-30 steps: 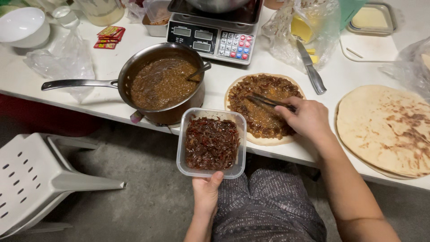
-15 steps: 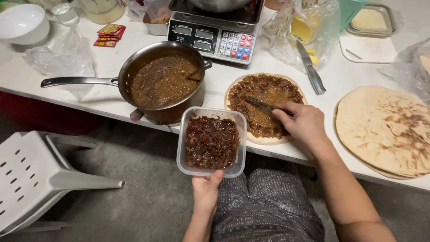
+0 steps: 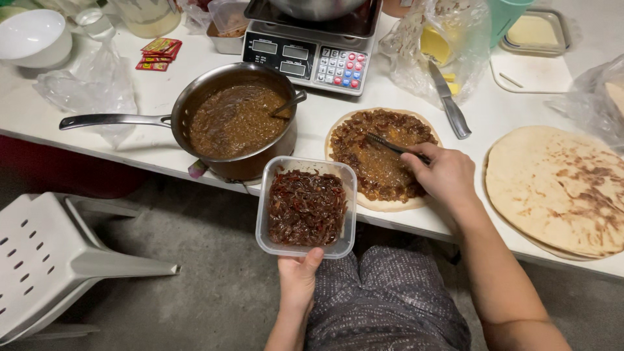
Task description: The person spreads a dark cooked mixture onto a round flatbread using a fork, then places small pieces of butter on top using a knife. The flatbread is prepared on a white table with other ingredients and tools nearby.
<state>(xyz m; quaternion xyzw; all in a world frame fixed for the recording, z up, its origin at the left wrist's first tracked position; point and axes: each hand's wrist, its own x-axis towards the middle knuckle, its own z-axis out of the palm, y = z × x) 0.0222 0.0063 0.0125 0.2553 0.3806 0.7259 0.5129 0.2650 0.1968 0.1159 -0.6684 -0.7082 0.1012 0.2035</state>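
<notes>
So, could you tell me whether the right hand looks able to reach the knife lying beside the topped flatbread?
Probably yes: the knife lies uncovered just beyond the right hand, though that hand holds tongs.

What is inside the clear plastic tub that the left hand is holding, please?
The clear plastic tub, held from below by the left hand, is filled with dark brown shredded topping with red flecks. The topping hides the tub's bottom.

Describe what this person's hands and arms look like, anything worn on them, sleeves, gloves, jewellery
Both hands are bare, with no gloves. The left hand and the right hand show no rings, and no watch or bracelet shows on either wrist. Both forearms are uncovered as far as the picture reaches, so no sleeve is in view. Fingernails look short and unpainted.
</notes>
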